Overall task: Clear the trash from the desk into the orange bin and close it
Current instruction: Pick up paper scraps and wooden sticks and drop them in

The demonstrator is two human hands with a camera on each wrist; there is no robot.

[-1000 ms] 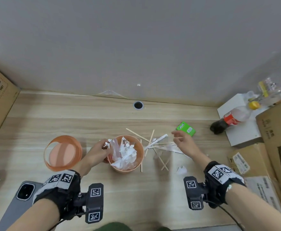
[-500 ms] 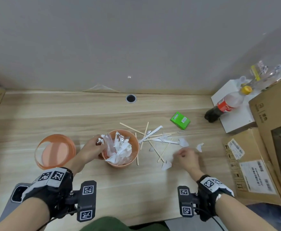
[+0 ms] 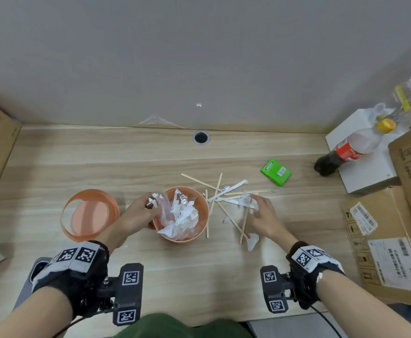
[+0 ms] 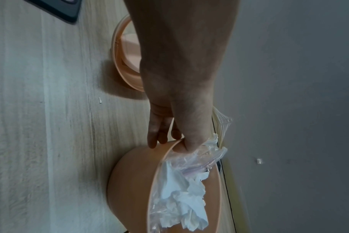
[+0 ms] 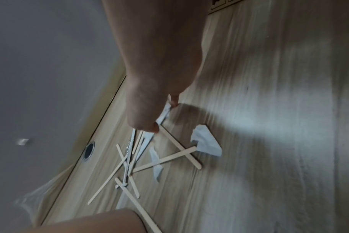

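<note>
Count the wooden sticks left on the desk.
7 sticks, all right of the bin: one beside its wall, two crossing behind it, two lying level among the paper, two crossing by the right hand. Paper may hide more.

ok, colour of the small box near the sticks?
Bright green, with a white barcode label. The small box lies on the desk; the head view shows it best.

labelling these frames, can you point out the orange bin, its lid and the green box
orange bin (image 3: 203,217): head view, right side of the rim.
lid (image 3: 65,215): head view, left edge of the ring.
green box (image 3: 275,172): head view, middle of the top face.
</note>
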